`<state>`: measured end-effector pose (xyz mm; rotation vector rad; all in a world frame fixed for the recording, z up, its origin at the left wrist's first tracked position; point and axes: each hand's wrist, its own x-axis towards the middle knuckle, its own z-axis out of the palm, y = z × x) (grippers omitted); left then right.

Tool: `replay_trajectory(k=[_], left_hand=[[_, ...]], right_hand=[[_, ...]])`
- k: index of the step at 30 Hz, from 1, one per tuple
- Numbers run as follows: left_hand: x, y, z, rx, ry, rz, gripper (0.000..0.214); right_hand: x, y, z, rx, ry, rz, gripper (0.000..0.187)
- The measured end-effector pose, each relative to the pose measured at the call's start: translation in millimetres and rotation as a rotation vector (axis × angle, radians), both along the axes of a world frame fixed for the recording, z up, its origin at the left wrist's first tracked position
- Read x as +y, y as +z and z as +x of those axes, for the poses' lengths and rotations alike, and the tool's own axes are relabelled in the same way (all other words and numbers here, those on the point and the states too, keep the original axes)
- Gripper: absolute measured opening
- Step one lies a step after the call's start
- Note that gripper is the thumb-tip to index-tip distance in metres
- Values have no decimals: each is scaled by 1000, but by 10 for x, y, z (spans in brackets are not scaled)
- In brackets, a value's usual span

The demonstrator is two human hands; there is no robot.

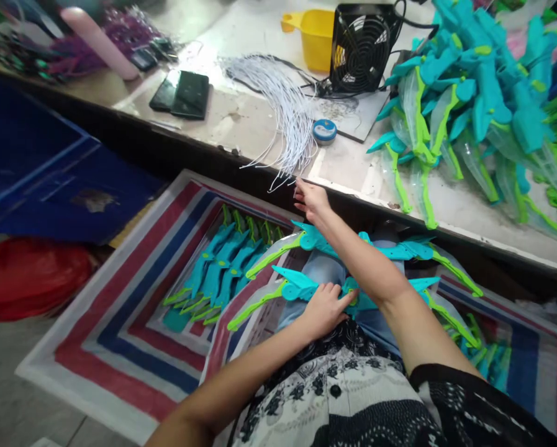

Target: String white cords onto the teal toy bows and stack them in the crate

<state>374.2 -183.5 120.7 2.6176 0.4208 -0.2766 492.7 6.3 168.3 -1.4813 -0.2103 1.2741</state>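
Observation:
Two teal-and-green plastic toys shaped like bows lie across my lap, each with clear panels along its green arms. On the nearer toy bow (301, 287), my left hand (323, 308) grips the middle part, thumb toward the right. The farther toy bow (399, 249) passes under my right forearm. My right hand (312, 200) reaches to the table edge, its fingertips pinched at the loose ends of a bundle of white strings (290, 112). A pale strand seems to be between those fingers, though it is small and blurred.
The worktable (241, 124) holds a blue round tin (324, 131), black fan (359, 49), yellow scoop (316, 40), dark phone-like slab (190, 95) and pink bottle (99, 43). More toy bows (483, 81) are heaped right. Others fill a striped bag (120, 310) below left.

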Motion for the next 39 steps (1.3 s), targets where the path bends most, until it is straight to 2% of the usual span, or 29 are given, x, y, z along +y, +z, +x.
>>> replay_trajectory(k=[2,5,8,10,12,15,17,20,23,26,29,34,37,39], left_hand=[[5,-6,-15,11,8,-2,62],[9,-25,-48,-12,22,-31,56],[37,-41,-76,-158,64,-92,52],[90,-40,-55,-304,121,-111,45],[179,-32,35,-431,187,-70,37],[353,-31,314,-495,263,70,33],[467,-45,545,-447,261,146,39],[604,-61,822,-309,178,191,53],[704,-29,936,-172,109,204,65],[784,23,939,-103,129,247,68],[856,28,924,-137,185,255,64],[895,12,943,-271,202,223,57],[740,133,960,-432,250,238,46],[502,253,982,-520,288,167,36]], right_hand=[[122,-28,-100,87,-96,10,17],[174,-53,-151,118,-152,12,14],[97,-57,-111,121,-132,21,18],[-76,-54,-2,141,-81,34,19],[-378,-44,190,159,-25,48,17],[-1065,-1,599,114,7,56,16],[-1622,63,907,30,8,52,20],[-2477,212,1361,-149,17,28,32],[-3228,373,1766,-343,-42,-28,40],[-3799,453,2074,-541,-132,-106,36],[-4154,400,2232,-641,-163,-175,29],[-4391,186,2178,-536,-191,-248,21],[-4534,96,2031,-533,-221,-295,20],[-4680,36,1897,-553,-243,-319,21]])
